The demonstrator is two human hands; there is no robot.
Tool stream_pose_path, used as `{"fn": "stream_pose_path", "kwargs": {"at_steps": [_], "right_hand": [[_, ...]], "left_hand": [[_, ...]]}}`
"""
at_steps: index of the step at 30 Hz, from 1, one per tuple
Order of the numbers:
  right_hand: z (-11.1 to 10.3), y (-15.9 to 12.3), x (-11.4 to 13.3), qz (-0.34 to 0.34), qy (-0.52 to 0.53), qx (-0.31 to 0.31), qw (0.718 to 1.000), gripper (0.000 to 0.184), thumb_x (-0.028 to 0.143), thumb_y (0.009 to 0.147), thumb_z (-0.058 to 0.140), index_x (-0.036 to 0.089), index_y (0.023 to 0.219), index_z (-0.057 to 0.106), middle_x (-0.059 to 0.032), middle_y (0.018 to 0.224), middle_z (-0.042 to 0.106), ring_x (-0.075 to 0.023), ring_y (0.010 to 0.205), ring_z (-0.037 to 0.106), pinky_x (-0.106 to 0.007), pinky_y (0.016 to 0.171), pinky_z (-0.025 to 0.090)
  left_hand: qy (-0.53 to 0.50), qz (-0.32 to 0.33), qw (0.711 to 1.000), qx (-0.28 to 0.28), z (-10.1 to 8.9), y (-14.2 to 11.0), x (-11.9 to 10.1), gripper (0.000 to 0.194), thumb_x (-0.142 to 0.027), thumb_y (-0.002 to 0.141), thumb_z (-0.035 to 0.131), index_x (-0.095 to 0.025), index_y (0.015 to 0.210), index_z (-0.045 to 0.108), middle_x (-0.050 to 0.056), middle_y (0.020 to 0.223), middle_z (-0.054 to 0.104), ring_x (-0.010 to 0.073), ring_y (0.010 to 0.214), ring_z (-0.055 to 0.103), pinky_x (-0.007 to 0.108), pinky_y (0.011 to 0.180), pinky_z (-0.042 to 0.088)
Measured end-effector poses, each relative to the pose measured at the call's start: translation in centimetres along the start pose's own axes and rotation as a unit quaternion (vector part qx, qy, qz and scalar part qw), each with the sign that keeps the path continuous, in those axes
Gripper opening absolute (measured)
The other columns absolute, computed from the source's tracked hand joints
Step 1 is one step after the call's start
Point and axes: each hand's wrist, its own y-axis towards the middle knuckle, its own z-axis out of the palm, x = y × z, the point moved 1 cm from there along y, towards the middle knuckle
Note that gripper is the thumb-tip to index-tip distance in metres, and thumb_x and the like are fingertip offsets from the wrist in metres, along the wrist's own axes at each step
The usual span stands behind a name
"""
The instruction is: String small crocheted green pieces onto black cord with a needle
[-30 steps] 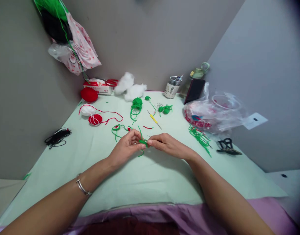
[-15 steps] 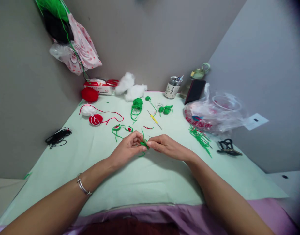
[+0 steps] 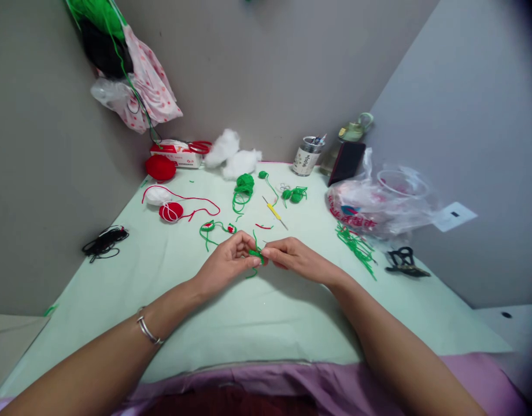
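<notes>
Between the thumb and fingers of my left hand (image 3: 226,259) is a small green yarn piece (image 3: 256,255), held just above the table. One loose green end sticks up from it and another hangs below. My right hand (image 3: 294,258) is closed in a pinch, its fingertips against the right side of that piece. A thin dark sliver shows just above these fingertips; whether they grip it I cannot tell. Beyond my left hand lie small red, white and green crocheted pieces (image 3: 208,226) with green tails. A yellow-handled crochet hook (image 3: 273,210) rests farther back.
Green yarn (image 3: 244,185), red yarn balls (image 3: 161,167), white stuffing (image 3: 241,164) and a pen can (image 3: 307,156) stand toward the back. Cut green strands (image 3: 355,248), a plastic bag (image 3: 370,202) and a black hair claw (image 3: 405,263) lie right. Black cord (image 3: 104,244) lies left.
My right fingertips have shifted very slightly at the green yarn piece, and a little more of it shows. Both hands otherwise keep their places.
</notes>
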Motion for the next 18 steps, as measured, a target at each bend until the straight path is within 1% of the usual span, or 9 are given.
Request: {"fn": "stream_pose_path", "kwargs": {"at_steps": [5, 11, 18], "right_hand": [[-0.16, 0.00, -0.02, 0.004, 0.021, -0.023, 0.999, 0.048, 0.054, 0.100, 0.043, 0.014, 0.079, 0.060, 0.0045, 0.063, 0.039, -0.0087, 0.058, 0.032, -0.024, 0.056, 0.025], [-0.03, -0.01, 0.08, 0.007, 0.022, -0.024, 0.999, 0.049, 0.055, 0.100, 0.043, 0.015, 0.079, 0.059, 0.0043, 0.064, 0.039, -0.0092, 0.059, 0.032, -0.024, 0.057, 0.026], [0.31, 0.14, 0.01, 0.002, 0.009, -0.010, 1.000, 0.050, 0.057, 0.099, 0.042, 0.015, 0.077, 0.057, 0.0039, 0.066, 0.040, -0.0094, 0.060, 0.033, -0.024, 0.057, 0.027]], "left_hand": [[-0.009, 0.008, 1.000, -0.014, -0.12, -0.01, -0.40, 0.021, -0.024, 0.084, 0.069, -0.020, 0.094, 0.051, 0.002, 0.091, 0.068, 0.0158, 0.088, 0.064, 0.030, 0.078, 0.049], [-0.009, 0.002, 1.000, -0.016, -0.08, -0.06, -0.40, 0.019, -0.027, 0.085, 0.069, -0.019, 0.094, 0.054, 0.004, 0.091, 0.070, 0.0170, 0.088, 0.064, 0.032, 0.080, 0.050], [-0.017, -0.012, 1.000, -0.023, -0.08, -0.03, -0.11, 0.022, -0.027, 0.082, 0.072, -0.019, 0.094, 0.055, 0.001, 0.087, 0.066, 0.0169, 0.087, 0.066, 0.032, 0.080, 0.051]]}}
